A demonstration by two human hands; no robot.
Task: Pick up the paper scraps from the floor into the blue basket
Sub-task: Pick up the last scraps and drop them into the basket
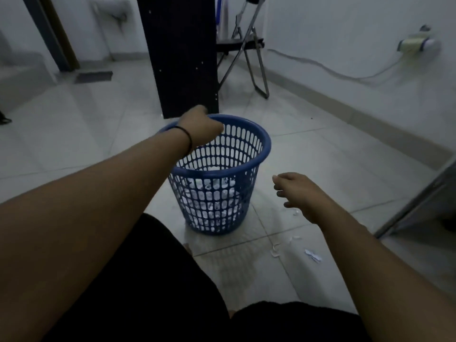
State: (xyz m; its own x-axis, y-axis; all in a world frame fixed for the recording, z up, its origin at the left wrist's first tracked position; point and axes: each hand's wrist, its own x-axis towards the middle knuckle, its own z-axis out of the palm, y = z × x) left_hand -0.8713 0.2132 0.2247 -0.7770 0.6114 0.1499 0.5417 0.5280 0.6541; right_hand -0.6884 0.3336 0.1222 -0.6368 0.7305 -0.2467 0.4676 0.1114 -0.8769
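We find the blue basket [217, 176] standing upright on the tiled floor [320, 154] near the middle of the view. Through its slotted wall we see crumpled white paper [212, 206] filling its lower part.

Left hand [199, 127]: it is over the basket's rim at the 11 o'clock side, back of the hand toward the camera, fingers curled downward. A speck of white shows at its right edge, but we cannot tell whether the fingers hold a scrap or grip the rim. A dark band [186, 139] circles the wrist.

Right hand [298, 193]: it hangs above the floor at 3 o'clock from the basket, apart from it, fingers loosely bent and spread, nothing held.

Loose scraps on the floor: one small white piece [295, 213] just under the right hand; two pale curled strips [274, 250] at 5 o'clock from the basket; one flat white scrap [313, 255] further toward 4 o'clock, beside the right forearm.

Surroundings: a dark panel [182, 55] stands behind the basket at 12 o'clock, with a folding chair [246, 45] at 1 o'clock beyond it. A wall socket [419, 44] with a trailing cable sits at 2 o'clock. The person's knees, in dark cloth [153, 292], occupy 6 o'clock.
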